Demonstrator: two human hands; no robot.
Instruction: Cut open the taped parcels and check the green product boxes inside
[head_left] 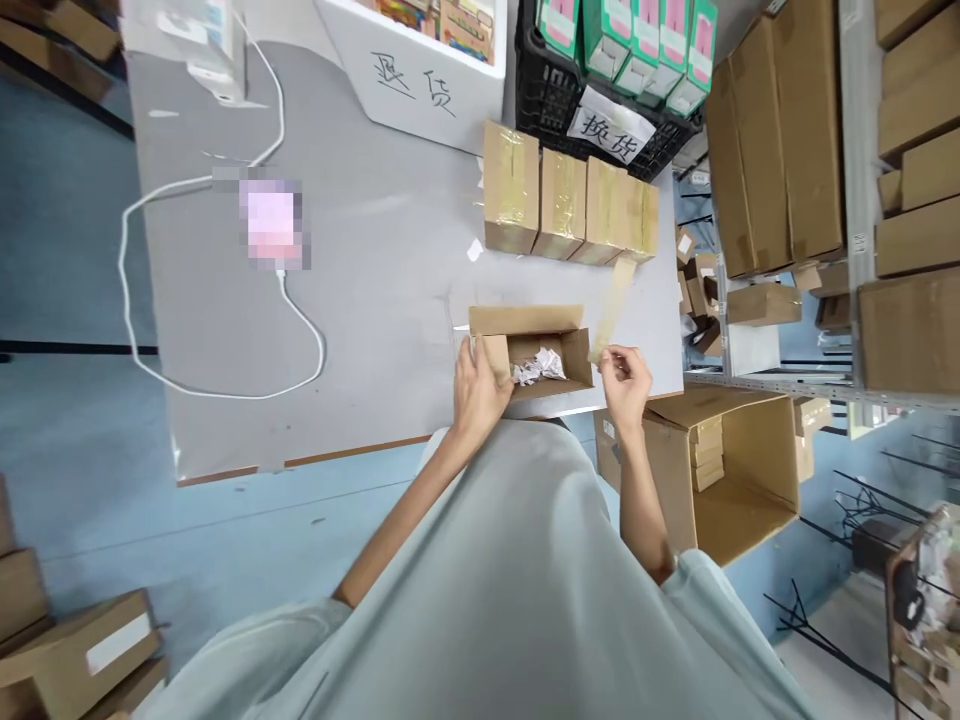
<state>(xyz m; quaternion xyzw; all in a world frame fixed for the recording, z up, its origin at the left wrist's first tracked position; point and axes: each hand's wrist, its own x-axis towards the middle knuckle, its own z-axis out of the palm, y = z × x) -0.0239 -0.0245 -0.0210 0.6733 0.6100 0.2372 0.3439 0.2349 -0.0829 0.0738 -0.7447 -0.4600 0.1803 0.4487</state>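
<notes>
A small open cardboard box (564, 352) sits at the near edge of the grey table (360, 300), with crumpled white paper (538, 368) inside. My left hand (478, 385) is closed on the box's left flap. My right hand (626, 378) pinches the lower end of a strip of clear-brown tape (613, 305) that rises toward the taped boxes behind.
Several sealed, taped boxes (570, 205) stand in a row behind the open box. A white bin (420, 70) and a black crate (600, 120) of green-pink cartons are at the back. A white cable (225, 385) loops across the table. A large open carton (750, 470) stands on the floor at right, beside shelving (855, 200).
</notes>
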